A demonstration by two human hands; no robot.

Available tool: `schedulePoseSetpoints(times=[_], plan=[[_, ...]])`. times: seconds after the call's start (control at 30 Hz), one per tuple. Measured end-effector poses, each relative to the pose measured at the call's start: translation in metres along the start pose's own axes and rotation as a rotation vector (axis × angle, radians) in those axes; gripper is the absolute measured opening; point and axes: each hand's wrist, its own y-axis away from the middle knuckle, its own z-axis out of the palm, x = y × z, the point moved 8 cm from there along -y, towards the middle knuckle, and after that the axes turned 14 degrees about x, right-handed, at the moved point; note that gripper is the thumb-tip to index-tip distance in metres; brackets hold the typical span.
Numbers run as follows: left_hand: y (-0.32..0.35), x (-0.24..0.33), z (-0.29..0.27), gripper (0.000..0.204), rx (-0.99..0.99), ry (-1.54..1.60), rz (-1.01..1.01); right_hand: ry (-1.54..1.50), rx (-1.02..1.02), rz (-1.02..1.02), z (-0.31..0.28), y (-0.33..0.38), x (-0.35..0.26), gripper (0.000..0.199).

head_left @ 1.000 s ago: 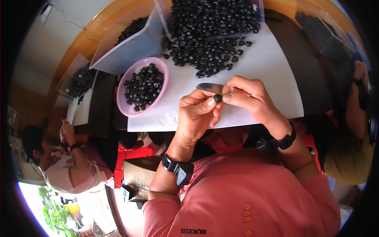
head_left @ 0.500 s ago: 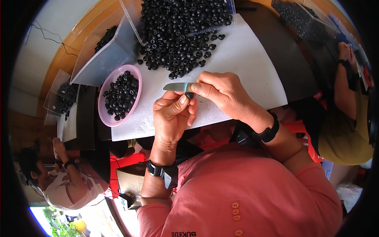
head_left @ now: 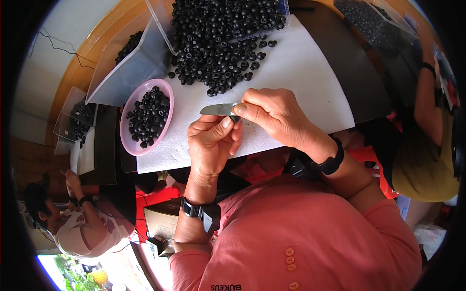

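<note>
Between thumb and fingers, my left hand (head_left: 209,140) pinches a small round black part (head_left: 234,118), mostly covered by my fingertips. My right hand (head_left: 273,115) grips a short knife (head_left: 217,110); its blade points left, with my thumb pressed near the black part. Knife and part meet just above my left fingertips, over the white board (head_left: 310,92). Ahead of my hands lies a heap of loose black parts (head_left: 213,68), knob-like with hollow ends. A pink oval bowl (head_left: 170,109) with more such parts stands to the left of my left hand.
A clear plastic bin (head_left: 290,19) full of black parts lies at the far side, spilling onto the board. Another clear bin (head_left: 127,72) stands at the far left. One co-worker (head_left: 82,218) sits at left, another (head_left: 422,160) at right. Dark specks dot the board near my hands.
The knife blade has tilted slightly, and my right thumb has shifted a little closer over the black part. At right, the co-worker's arm has reached farther away toward the bin.
</note>
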Motion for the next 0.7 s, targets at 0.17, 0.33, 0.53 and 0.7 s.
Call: schedulePoseSetpoints(times=[0.17,0.33,0.53,0.7], plan=[[-0.001,0.002,0.003,0.019,-0.027,0.012,0.002,-0.026,-0.004,-0.105,0.001,0.002,-0.007,0.029],[0.007,0.043,-0.01,0.019,0.206,-0.25,0.211,-0.326,0.202,0.215,-0.019,0.002,0.017,0.029],[-0.001,0.18,-0.039,0.024,0.357,-1.142,0.822,-0.632,0.358,0.347,-0.03,0.001,0.024,0.029],[-0.001,0.134,0.007,0.017,0.187,-1.42,1.019,-0.648,0.378,0.327,-0.035,0.006,0.029,0.028]])
